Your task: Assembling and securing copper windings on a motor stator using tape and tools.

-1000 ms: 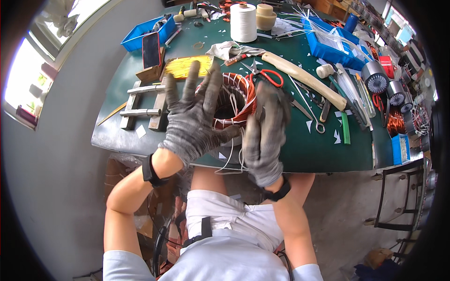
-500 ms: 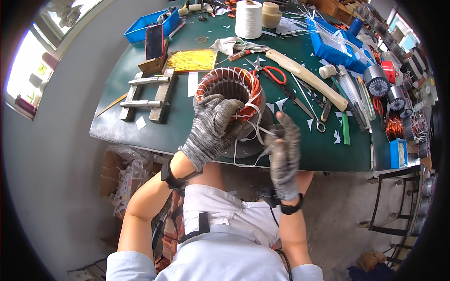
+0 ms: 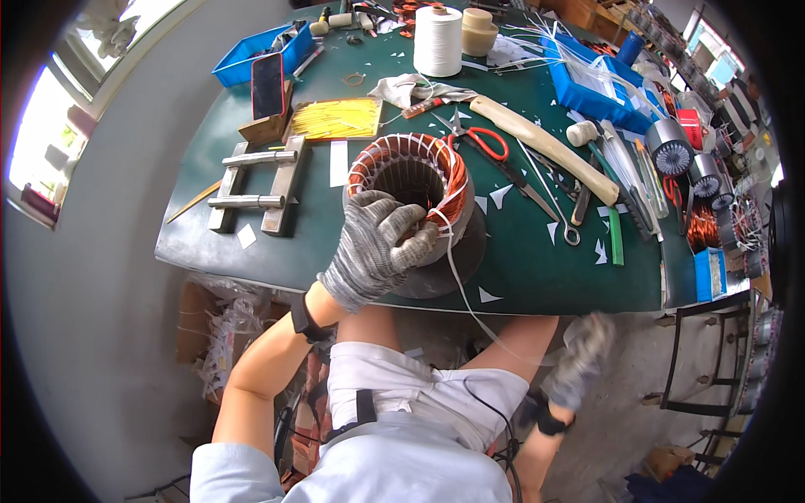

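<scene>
A motor stator (image 3: 459, 180) stands upright at the table's near edge on a dark round base (image 3: 470, 260). White lacing wraps its copper winding (image 3: 369, 164) in loops around the top. My left hand (image 3: 373, 247), in a grey knit glove, grips the near rim, fingers curled over the winding toward the bore. From the right front of the winding a flat white cord (image 3: 459, 281) runs down over the table edge to my right hand (image 3: 580, 360). That gloved hand is out over my right knee, smeared by motion; the cord ends at it, its finger details hidden.
Scissors (image 3: 486, 144), a long pale wooden bar (image 3: 545, 147), a spanner (image 3: 572, 235) and a mallet (image 3: 582, 132) lie right of the stator. Left are a metal frame (image 3: 251, 201), a tray of yellow strips (image 3: 335, 119) and a phone (image 3: 267, 85). A thread spool (image 3: 438, 42) stands behind.
My right hand has swung right and down, away from the stator, drawing the slack cord loops out into one long line. My left hand stays on the rim, its fingers slightly shifted.
</scene>
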